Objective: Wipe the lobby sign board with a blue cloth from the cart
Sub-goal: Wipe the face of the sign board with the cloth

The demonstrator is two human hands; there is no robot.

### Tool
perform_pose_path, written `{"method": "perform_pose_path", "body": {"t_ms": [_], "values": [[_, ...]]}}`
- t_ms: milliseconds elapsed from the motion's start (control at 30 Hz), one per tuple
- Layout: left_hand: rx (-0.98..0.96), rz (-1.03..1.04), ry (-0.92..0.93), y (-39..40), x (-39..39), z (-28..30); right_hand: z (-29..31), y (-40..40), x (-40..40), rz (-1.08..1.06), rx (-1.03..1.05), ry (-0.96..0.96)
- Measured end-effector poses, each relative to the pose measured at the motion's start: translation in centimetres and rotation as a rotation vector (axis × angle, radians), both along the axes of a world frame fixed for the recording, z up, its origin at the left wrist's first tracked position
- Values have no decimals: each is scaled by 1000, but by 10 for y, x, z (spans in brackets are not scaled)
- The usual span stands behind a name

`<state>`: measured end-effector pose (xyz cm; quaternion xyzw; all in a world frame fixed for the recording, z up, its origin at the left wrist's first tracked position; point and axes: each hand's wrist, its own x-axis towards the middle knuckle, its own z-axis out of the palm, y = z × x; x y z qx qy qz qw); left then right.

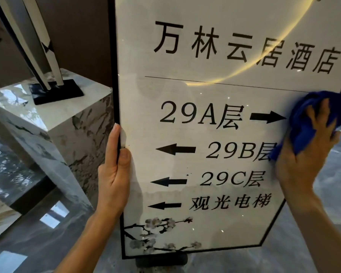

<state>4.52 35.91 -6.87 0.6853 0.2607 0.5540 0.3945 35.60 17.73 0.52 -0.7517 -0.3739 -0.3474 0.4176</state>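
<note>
The lobby sign board (215, 91) fills the view: a tall pale panel in a thin black frame, printed with black characters, floor numbers and arrows. My left hand (114, 174) grips its left frame edge, thumb on the front face. My right hand (301, 160) presses a bunched blue cloth (305, 123) flat against the board's right side, beside the "29A" arrow. The cloth covers the board's right edge there.
A marble pedestal (53, 123) stands close on the left, carrying a black-based sculpture (55, 91). The sign's dark foot (161, 260) rests on a glossy grey stone floor (323, 223). A brown wall lies behind the pedestal.
</note>
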Motion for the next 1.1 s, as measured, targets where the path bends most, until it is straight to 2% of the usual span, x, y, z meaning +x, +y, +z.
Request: {"method": "perform_pose_path", "body": {"t_ms": [133,233,467,700,767,933,1033,1100], "values": [[-46,24,40,-6,-6,-15,-12,9,-18,6,153,137],[-84,20,53,-18,-12,-35,-24,16,-42,-21,144,163],[-124,39,79,-22,-13,-41,-55,55,-139,6,-81,84],[-146,-9,58,-22,-15,-50,-73,104,-258,271,-315,-101],[-86,19,123,-23,-15,-47,-72,102,-256,283,-381,-149],[-103,-10,60,-22,-13,-36,-75,61,-198,295,-533,-300],[-147,7,83,-21,-12,-32,-79,30,-143,216,-477,-265],[-149,15,85,-21,-14,-32,-76,7,-102,142,-369,-171]]}}
